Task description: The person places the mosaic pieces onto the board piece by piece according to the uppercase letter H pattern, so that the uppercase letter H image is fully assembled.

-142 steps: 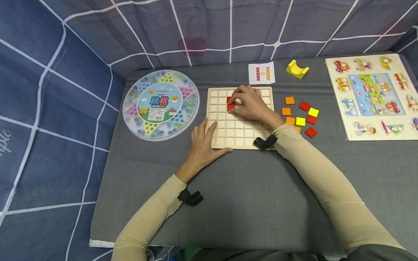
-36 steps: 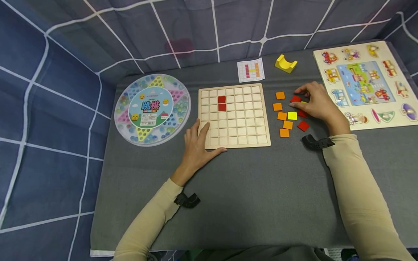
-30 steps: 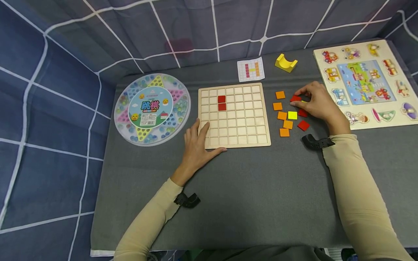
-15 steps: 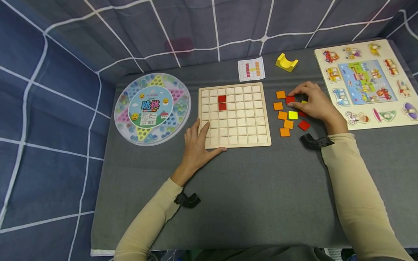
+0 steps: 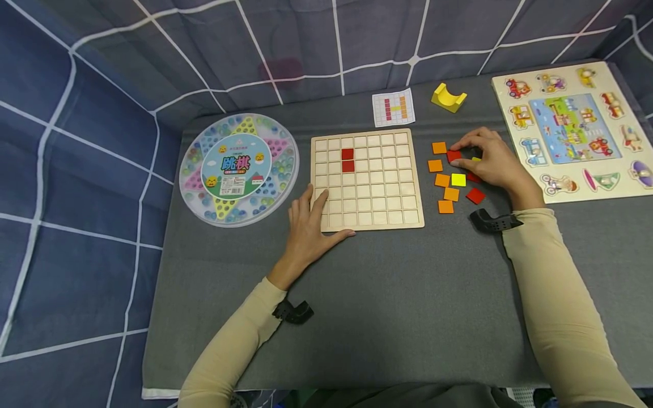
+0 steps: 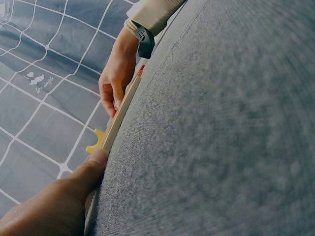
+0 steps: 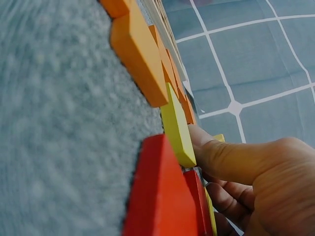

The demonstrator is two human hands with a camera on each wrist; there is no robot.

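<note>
Right of the board (image 5: 367, 192), the right hand (image 5: 494, 161) pinches a red tile (image 5: 452, 155), apparently a pickup needing a boardward lift; left hand (image 5: 308, 233) outspread.

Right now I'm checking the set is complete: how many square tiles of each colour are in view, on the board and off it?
Red tiles: 5, 2 of them on the board
Yellow tiles: 2
Orange tiles: 5
Total: 12, some partly covered

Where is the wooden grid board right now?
In the head view, the wooden grid board lies between the round game box on its left and the loose tiles on its right, with the left hand at its near left corner.
</note>
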